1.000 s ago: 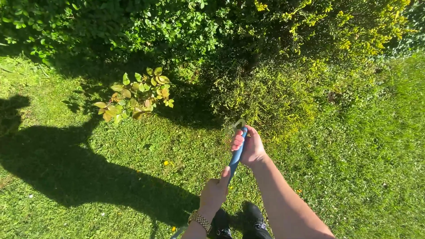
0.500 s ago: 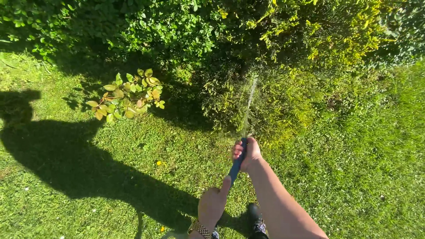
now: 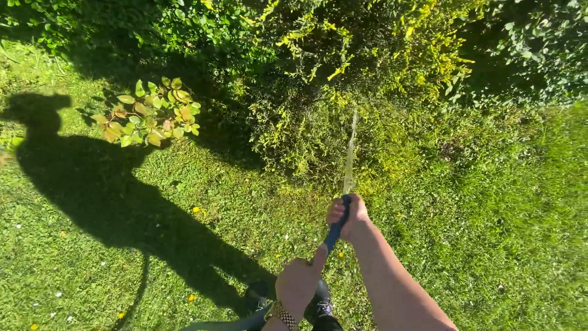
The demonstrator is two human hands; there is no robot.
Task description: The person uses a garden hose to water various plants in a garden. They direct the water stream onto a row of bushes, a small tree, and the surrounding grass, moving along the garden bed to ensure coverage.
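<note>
My right hand (image 3: 349, 216) grips the front end of a blue garden hose (image 3: 336, 229). My left hand (image 3: 298, 283), with a gold watch at the wrist, holds the same hose lower down, close to my body. A thin jet of water (image 3: 350, 153) shoots from the hose end straight ahead into a low yellow-green shrub (image 3: 318, 132). My dark shoes (image 3: 320, 305) show under my left hand.
Dense green and yellow bushes (image 3: 367, 43) line the far side of the lawn. A small plant with broad pale leaves (image 3: 147, 119) stands at the left. My shadow (image 3: 104, 190) lies across the grass on the left, with the hose's shadow trailing down.
The water jet has started and lengthened from a small splash at the nozzle to a straight stream into the shrub. My view has shifted right, so the leafy plant and shadow moved left.
</note>
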